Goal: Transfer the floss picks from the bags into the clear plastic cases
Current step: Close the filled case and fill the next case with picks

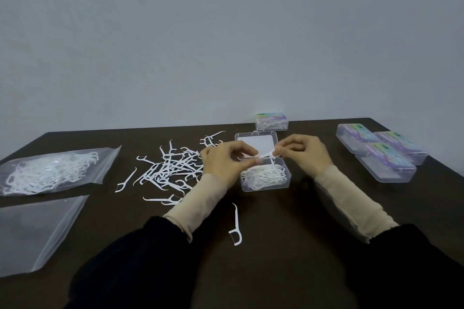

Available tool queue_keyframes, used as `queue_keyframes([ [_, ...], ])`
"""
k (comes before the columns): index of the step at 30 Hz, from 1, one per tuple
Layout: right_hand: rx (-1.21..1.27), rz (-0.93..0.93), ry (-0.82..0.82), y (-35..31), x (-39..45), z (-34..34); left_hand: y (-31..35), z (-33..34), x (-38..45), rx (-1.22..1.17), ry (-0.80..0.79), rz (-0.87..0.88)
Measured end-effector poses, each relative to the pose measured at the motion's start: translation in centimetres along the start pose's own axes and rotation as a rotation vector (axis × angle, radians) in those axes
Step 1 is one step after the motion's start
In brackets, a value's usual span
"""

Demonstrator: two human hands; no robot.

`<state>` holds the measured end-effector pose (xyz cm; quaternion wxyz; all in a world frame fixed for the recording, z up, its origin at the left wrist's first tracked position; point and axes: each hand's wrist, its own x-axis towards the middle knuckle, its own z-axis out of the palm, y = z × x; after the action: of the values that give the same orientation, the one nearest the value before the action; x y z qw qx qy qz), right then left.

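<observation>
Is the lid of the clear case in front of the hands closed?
No. The open case has its lid swung back flat on the table, leaving the floss picks inside uncovered.

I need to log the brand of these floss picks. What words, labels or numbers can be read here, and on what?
No text can be read.
Far closed case: colourful lid label, print too blurred.
Three closed cases on the right: same colourful labels, print too small and blurred.
Open case, two bags and loose floss picks: no visible print.
</observation>
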<state>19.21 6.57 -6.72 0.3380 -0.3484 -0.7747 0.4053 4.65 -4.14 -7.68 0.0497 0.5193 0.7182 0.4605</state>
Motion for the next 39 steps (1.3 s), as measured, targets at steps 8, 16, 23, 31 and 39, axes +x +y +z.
queue_keyframes([
  [8, -0.553, 0.013, 0.054, -0.3, -0.3, 0.9, -0.6, -0.2, -0.5, 0.150, -0.017, -0.017],
  [16, -0.533, 0.080, 0.055, -0.9, -0.2, 1.8, -1.0, 0.6, -0.8, 0.162, -0.024, -0.008],
  [23, -0.091, 0.036, 0.091, -0.4, 0.3, 1.2, -1.4, 0.8, -0.8, 0.150, -0.012, -0.016],
  [31, -0.099, -0.146, 0.276, -0.7, 0.4, 0.8, -1.5, 0.9, -0.8, 0.172, -0.015, -0.021],
  [39, -0.405, -0.052, -0.009, -0.3, -0.2, 1.6, -1.3, -0.2, -0.8, 0.028, 0.100, -0.040],
])
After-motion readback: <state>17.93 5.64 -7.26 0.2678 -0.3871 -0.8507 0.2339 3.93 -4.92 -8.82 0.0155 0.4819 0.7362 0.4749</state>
